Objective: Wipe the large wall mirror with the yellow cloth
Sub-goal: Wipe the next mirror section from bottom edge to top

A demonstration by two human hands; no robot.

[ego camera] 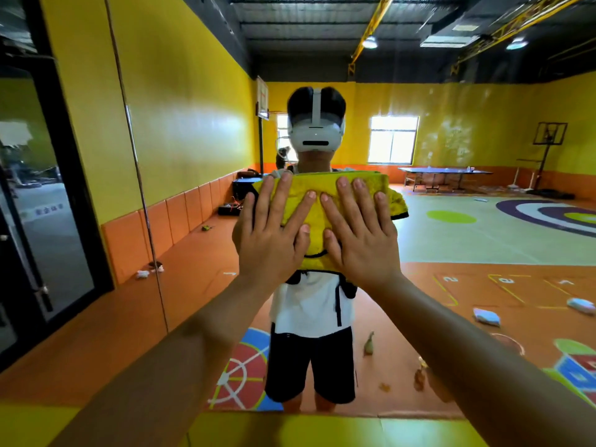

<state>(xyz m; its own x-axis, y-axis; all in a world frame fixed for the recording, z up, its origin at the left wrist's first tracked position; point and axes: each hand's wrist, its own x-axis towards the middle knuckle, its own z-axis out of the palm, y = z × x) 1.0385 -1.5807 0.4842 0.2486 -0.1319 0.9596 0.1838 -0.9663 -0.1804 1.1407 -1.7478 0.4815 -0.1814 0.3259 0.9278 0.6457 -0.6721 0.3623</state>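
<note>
The large wall mirror [451,221] fills most of the view and reflects a gym hall and a person wearing a white headset. A yellow cloth [314,214] lies flat against the glass at chest height in the middle. My left hand [272,230] presses on the cloth's left half with straight, spread fingers. My right hand [358,230] presses on its right half in the same way. The two thumbs nearly meet over the cloth's middle. Both forearms reach up from the lower corners.
A mirror seam [142,195] runs down the left side. A dark glass door [38,204] stands at the far left. A yellow padded ledge [290,430] runs along the mirror's bottom edge. The reflection shows a table-tennis table [445,175] and a painted floor.
</note>
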